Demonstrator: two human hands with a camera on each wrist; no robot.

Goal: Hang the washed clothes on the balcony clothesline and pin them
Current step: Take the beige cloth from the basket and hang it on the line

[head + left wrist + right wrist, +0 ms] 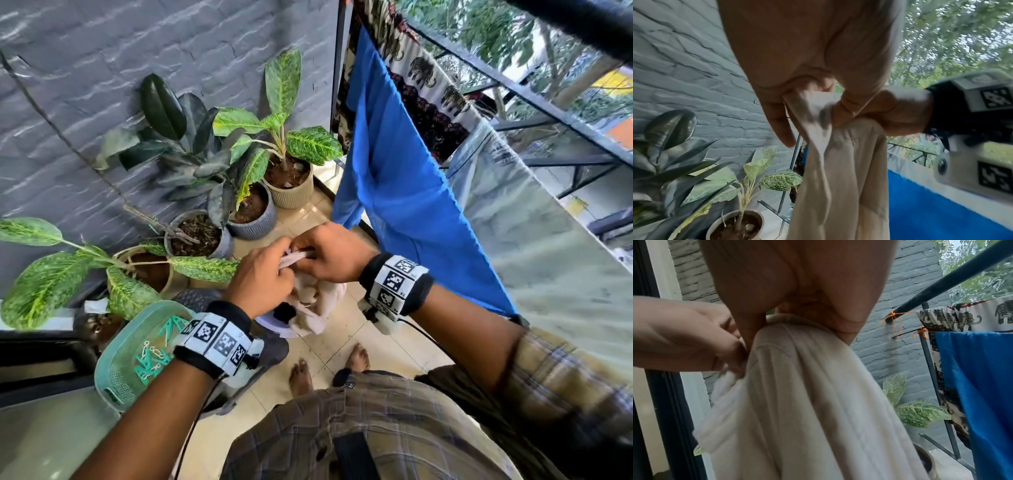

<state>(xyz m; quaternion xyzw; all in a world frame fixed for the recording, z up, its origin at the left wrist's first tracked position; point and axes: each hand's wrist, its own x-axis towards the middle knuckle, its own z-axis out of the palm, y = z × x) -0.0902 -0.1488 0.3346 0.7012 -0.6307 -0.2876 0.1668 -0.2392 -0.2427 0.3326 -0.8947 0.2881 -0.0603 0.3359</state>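
A cream-coloured garment (310,301) hangs bunched from both hands over the floor in the head view. My left hand (263,277) pinches its top edge, seen close in the left wrist view as cream cloth (838,178) under curled fingers (781,123). My right hand (329,253) grips the same edge right beside it; the right wrist view shows the cloth (807,402) draped down from that fist. A blue garment (404,192) and an elephant-print cloth (421,75) hang on the drying rack at the right. Green clothes pegs (154,356) lie in a green basket (120,383).
Several potted plants (239,144) stand along the grey brick wall (85,68) to the left. A dark rack rail (534,99) runs along the right with a pale sheet (548,240) over it. A pale bucket (274,325) sits under the garment; bare feet (329,370) stand on tiled floor.
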